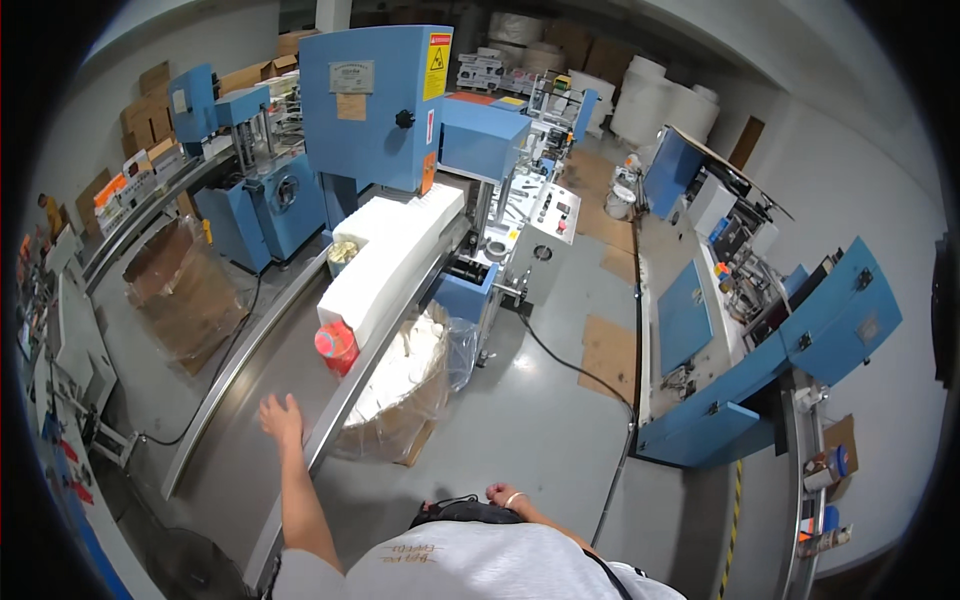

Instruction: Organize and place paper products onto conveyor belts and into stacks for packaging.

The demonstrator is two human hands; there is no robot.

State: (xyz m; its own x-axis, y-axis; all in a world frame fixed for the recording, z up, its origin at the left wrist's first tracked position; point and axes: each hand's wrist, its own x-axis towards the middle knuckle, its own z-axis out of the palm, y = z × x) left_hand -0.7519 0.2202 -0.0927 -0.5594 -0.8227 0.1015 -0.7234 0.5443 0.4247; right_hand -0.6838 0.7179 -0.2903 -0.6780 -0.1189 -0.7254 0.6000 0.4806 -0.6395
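My left hand (281, 420) is over the metal trough (250, 400), fingers spread and holding nothing. Beyond its fingertips, a red round container (337, 345) stands against the near end of a long white block (390, 262), which looks like stacked paper. The block runs along the trough to the blue machine (365, 110). Beside the block is a round container with a gold-coloured top (343, 252). Close to my waist, my right hand (505, 495) has its fingers curled in, with a pale band at the wrist. Whatever it may hold is hidden.
Below the trough's right edge sits a plastic-lined carton (390, 400) of white scraps. A control panel (555, 212) stands behind it. Another blue machine (740, 340) lines the right side, and a black cable (570, 358) crosses the floor. An open carton (185, 290) lies left.
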